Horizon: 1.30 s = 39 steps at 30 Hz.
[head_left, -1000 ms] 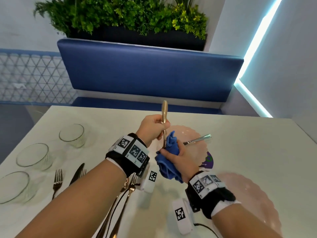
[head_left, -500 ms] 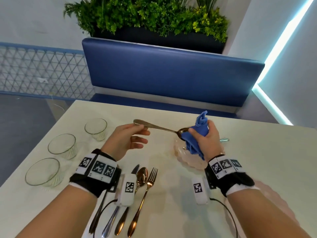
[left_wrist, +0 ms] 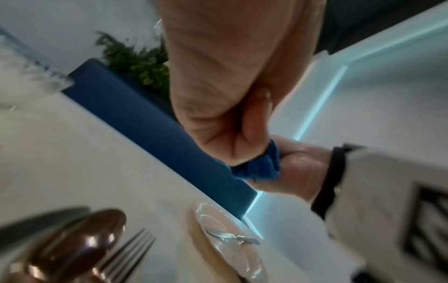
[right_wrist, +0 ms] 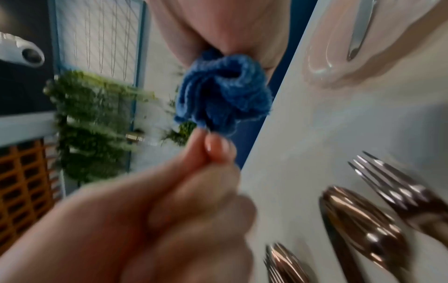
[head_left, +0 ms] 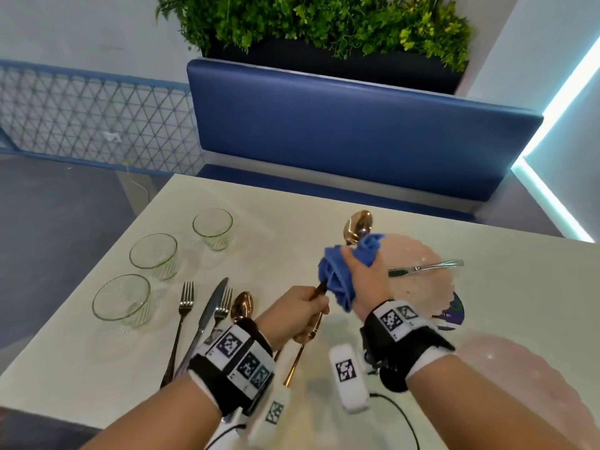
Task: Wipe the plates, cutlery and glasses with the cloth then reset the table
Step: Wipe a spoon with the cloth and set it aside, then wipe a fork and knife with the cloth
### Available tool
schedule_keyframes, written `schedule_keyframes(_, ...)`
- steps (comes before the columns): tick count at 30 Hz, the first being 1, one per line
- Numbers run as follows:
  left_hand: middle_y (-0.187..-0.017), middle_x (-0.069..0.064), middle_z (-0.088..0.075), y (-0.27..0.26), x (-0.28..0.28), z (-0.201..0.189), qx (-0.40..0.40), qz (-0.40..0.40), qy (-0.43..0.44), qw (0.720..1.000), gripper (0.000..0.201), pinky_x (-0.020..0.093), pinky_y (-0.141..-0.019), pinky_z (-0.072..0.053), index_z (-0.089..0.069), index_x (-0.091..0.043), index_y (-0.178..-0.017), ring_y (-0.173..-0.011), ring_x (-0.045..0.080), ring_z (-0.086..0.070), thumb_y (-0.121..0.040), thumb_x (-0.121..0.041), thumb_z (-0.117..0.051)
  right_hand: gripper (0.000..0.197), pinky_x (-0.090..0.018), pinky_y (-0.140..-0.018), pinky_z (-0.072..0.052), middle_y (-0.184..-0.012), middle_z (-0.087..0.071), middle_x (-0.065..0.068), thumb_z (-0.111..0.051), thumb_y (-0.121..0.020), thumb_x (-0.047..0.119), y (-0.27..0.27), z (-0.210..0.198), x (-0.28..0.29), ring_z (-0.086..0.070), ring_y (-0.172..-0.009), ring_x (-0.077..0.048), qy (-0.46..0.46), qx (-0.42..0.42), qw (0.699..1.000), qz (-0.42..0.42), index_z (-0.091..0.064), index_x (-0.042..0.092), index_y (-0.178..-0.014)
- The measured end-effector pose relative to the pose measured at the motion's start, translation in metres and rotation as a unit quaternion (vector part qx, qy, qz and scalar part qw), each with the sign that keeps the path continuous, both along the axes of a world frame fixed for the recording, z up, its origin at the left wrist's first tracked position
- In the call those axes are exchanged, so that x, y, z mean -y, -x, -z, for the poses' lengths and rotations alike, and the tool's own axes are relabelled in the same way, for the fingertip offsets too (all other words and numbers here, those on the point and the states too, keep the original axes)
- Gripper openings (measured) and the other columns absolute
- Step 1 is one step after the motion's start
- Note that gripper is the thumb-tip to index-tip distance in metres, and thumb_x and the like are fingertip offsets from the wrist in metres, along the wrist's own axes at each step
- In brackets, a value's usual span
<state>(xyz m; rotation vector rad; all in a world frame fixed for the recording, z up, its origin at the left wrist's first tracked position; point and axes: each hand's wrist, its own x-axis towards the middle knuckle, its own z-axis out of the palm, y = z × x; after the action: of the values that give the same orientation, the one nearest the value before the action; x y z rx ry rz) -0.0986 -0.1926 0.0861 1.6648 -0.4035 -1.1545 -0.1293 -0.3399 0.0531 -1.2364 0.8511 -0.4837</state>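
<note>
Head view, bottom of the frame first: both forearms reach in, each wearing a black band with printed markers. Just above them the left hand [head_left: 293,315] is curled round the lower handle of a copper spoon [head_left: 357,226], whose tail sticks out below the fist toward the lower centre. The right hand [head_left: 363,277] is clenched on a bunched blue cloth [head_left: 336,280] wrapped around the spoon's stem, so only the bowl shows above the cloth, pointing up-frame. 0.5 s ago the spoon lay nearly level with the cloth cupped over its bowl and the left fingers loose at the handle tip; now the spoon stands steeply, the cloth sits on the stem and the left grip is lower and tighter. I judge the bowl is done and the stroke is working down the handle, so this piece is nearly finished.

Left of the hands, on the white table [head_left: 519,287], lie 2 forks, a knife [head_left: 211,306] and a second copper spoon [head_left: 242,306]. Further left and up stand 3 glasses [head_left: 212,228]. Right of the hands a pink plate [head_left: 431,254] carries a silver utensil [head_left: 425,267]; a second pink plate [head_left: 519,391] sits at lower right. At the top, a blue bench and planter. Much wiping remains, by my reckoning.
</note>
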Motion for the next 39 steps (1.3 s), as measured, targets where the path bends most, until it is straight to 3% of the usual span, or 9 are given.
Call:
schedule_keyframes(6,-0.051,-0.003,-0.030,-0.008,-0.015,0.015,-0.012,-0.021,0.003,1.000,0.026,0.016,-0.035,-0.024,-0.047,-0.012,-0.076,-0.034,0.004,-0.027,-0.100,-0.017,-0.039,0.040,-0.050,-0.083,-0.055,-0.109,-0.064,-0.019,-0.074,-0.077,0.018,0.017,0.010,-0.013,-0.066,-0.093,-0.032,0.008,-0.028,0.989,-0.146,-0.049,0.015,-0.109)
schedule_keyframes(13,-0.048,-0.004,-0.040,-0.019,-0.091,0.056,-0.044,-0.101,-0.092,0.990,0.023,0.018,-0.041,-0.032,-0.053,-0.006,-0.091,-0.041,0.008,-0.034,-0.098,-0.024,-0.040,0.041,-0.027,-0.048,-0.049,-0.081,-0.066,-0.015,-0.064,-0.083,0.028,0.048,-0.012,0.026,-0.064,-0.060,-0.020,-0.085,-0.014,0.986,-0.146,-0.057,0.005,-0.117)
schedule_keyframes(18,-0.050,-0.004,-0.043,-0.003,-0.111,0.085,-0.065,-0.134,-0.135,0.980,0.024,0.021,-0.041,-0.033,-0.051,-0.006,-0.087,-0.041,0.010,-0.037,-0.098,-0.024,-0.040,0.025,-0.012,-0.040,-0.029,-0.058,-0.064,0.001,-0.059,-0.084,0.037,0.055,-0.029,0.040,-0.051,-0.044,-0.004,-0.230,0.066,0.957,-0.165,-0.073,0.019,-0.074)
schedule_keyframes(21,-0.062,-0.002,-0.047,0.005,-0.103,0.092,0.002,-0.110,-0.203,0.973,0.024,0.019,-0.048,-0.038,-0.051,-0.011,-0.085,-0.051,0.009,-0.042,-0.099,-0.026,-0.038,0.047,-0.012,-0.041,-0.010,-0.050,-0.034,0.014,-0.045,-0.089,0.032,0.056,-0.038,0.048,-0.022,-0.043,-0.001,-0.276,0.146,0.934,-0.171,-0.049,0.020,-0.044)
schedule_keyframes(24,-0.081,0.001,-0.054,0.006,-0.099,0.096,0.093,-0.070,-0.271,0.955,0.018,0.026,-0.074,-0.049,-0.048,-0.015,-0.094,-0.071,0.011,-0.053,-0.099,-0.030,-0.039,0.042,-0.016,-0.047,-0.011,-0.054,-0.024,0.005,-0.070,-0.053,0.031,0.058,-0.039,0.060,-0.023,-0.045,-0.009,-0.243,0.144,0.930,-0.236,-0.029,0.024,-0.053)
schedule_keyframes(29,-0.112,0.010,-0.058,0.006,-0.089,0.091,0.124,-0.040,-0.343,0.930,0.043,0.028,-0.081,-0.046,-0.032,-0.007,-0.129,-0.096,0.019,-0.057,-0.097,-0.032,-0.044,0.049,-0.017,-0.036,-0.037,-0.068,-0.023,-0.002,-0.075,-0.060,0.032,0.070,-0.018,0.094,-0.032,-0.051,-0.012,-0.313,0.156,0.912,-0.212,-0.029,0.028,-0.076)
schedule_keyframes(32,-0.104,0.004,-0.056,0.005,-0.079,0.085,0.167,-0.008,-0.370,0.914,0.050,0.023,-0.076,-0.042,-0.031,-0.007,-0.132,-0.088,0.012,-0.053,-0.094,-0.034,-0.048,0.049,-0.019,-0.034,-0.043,-0.070,-0.060,-0.012,-0.087,-0.036,0.048,0.084,-0.019,0.111,-0.056,-0.050,-0.019,-0.275,0.112,0.939,-0.172,-0.070,0.019,-0.071)
schedule_keyframes(36,-0.096,0.000,-0.060,-0.006,-0.048,0.070,0.224,0.107,-0.435,0.866,0.034,0.022,-0.074,-0.051,-0.044,-0.008,-0.120,-0.087,0.012,-0.063,-0.093,-0.027,-0.052,0.059,-0.022,-0.048,-0.055,-0.080,-0.074,-0.013,-0.048,-0.080,0.057,0.106,-0.019,0.150,-0.070,-0.061,-0.018,-0.272,0.162,0.945,-0.081,-0.076,0.005,-0.083)
schedule_keyframes(39,-0.120,0.007,-0.062,-0.011,-0.030,0.066,0.254,0.225,-0.483,0.807,0.033,0.026,-0.095,-0.049,-0.052,-0.008,-0.124,-0.110,0.018,-0.061,-0.093,-0.019,-0.052,0.072,-0.023,-0.089,-0.046,-0.133,-0.052,-0.022,-0.025,-0.092,0.055,0.124,-0.012,0.175,-0.058,-0.115,-0.027,-0.241,0.167,0.948,-0.121,-0.052,-0.001,-0.129)
